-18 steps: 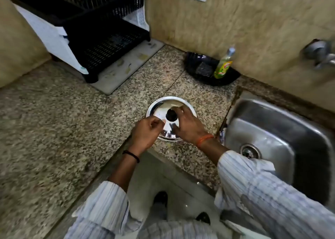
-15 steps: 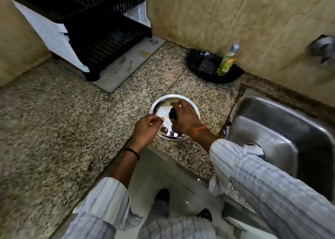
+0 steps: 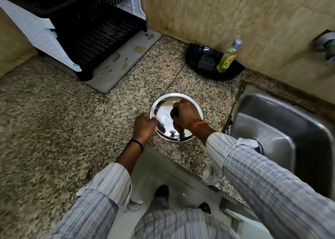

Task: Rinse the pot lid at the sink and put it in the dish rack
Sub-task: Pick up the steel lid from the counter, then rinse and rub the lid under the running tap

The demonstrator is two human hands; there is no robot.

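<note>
A round steel pot lid (image 3: 164,111) with a black knob lies on the granite counter near its front edge. My right hand (image 3: 186,114) is wrapped around the knob. My left hand (image 3: 144,127) pinches the lid's left rim. The steel sink (image 3: 277,129) is just to the right of the lid. A black plastic dish rack (image 3: 94,28) stands at the back left on a pale mat.
A black tray (image 3: 201,70) holding a scrub pad (image 3: 205,61) and a green dish soap bottle (image 3: 227,59) sits against the back wall. A tap fitting (image 3: 324,43) sticks out of the wall above the sink. Bare granite counter (image 3: 45,120) spreads to the left.
My right hand has closed from resting beside the knob to gripping it. My left hand has shifted outward to the lid's left rim. The lid stays on the counter.
</note>
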